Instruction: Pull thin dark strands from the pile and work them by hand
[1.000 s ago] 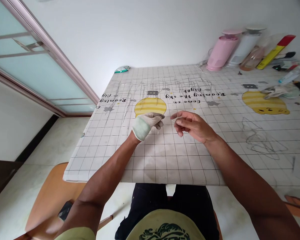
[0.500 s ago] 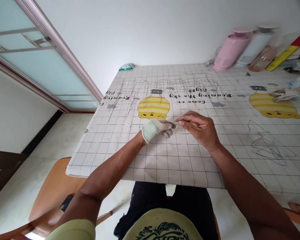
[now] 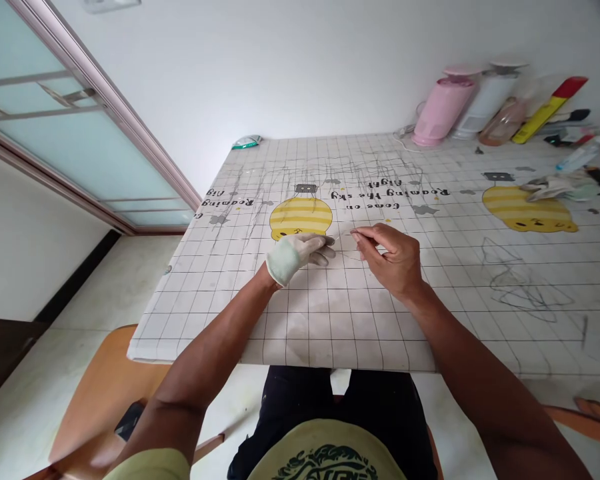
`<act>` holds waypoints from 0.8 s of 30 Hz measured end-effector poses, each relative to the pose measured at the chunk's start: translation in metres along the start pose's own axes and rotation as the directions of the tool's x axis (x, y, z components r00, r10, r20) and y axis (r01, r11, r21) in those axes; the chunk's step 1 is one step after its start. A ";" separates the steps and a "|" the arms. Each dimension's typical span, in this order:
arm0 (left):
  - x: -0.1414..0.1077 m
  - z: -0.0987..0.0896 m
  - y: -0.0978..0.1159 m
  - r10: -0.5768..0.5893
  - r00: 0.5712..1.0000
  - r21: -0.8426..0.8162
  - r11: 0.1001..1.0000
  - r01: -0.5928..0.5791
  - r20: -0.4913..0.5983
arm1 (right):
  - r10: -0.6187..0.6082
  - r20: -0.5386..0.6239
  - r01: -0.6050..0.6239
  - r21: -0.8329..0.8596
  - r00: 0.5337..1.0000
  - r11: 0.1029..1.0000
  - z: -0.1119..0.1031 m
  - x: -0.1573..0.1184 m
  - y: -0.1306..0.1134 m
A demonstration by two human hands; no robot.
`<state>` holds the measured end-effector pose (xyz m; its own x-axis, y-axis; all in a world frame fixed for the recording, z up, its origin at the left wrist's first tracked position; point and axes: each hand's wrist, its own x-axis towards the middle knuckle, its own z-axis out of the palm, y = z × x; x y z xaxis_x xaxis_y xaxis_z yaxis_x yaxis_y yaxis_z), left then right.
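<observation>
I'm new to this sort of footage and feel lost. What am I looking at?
There is no machine: a person works with their own hands, seen from a camera on their head, looking forward and down. The left hand wears a pale work glove; the right hand is bare. It pinches a thin strand reaching toward the left; whether that hand grips it is unclear. Below is a checked tablecloth. On it, farther right, lies another glove; behind stands a pink cylinder.

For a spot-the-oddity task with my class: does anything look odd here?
Yes: the left hand wears a pale glove, but the right hand is bare. Dark scribbles, right of the hands, break the tablecloth's neat printed grid.
</observation>
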<state>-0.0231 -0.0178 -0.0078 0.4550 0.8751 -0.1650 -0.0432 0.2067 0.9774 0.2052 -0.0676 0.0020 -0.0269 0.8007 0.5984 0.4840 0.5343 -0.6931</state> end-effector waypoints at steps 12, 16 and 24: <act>-0.001 0.000 0.005 0.099 0.991 0.101 0.991 -0.090 -0.090 | 0.248 0.058 -0.254 0.229 0.967 0.940 -0.004 0.001 -0.002; -0.004 0.003 0.007 0.081 0.997 0.017 0.997 -0.080 -0.012 | 0.306 0.123 -0.329 0.290 0.944 0.899 -0.002 0.002 -0.003; -0.002 0.004 0.007 -0.001 0.994 -0.054 0.999 0.007 0.106 | 0.328 0.229 -0.391 0.331 0.916 0.859 -0.001 0.002 0.001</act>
<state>-0.0210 -0.0198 0.0002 0.5466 0.8237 -0.1510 -0.0882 0.2360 0.9677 0.2062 -0.0652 0.0028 -0.0660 0.9713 0.2287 0.1367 0.2358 -0.9621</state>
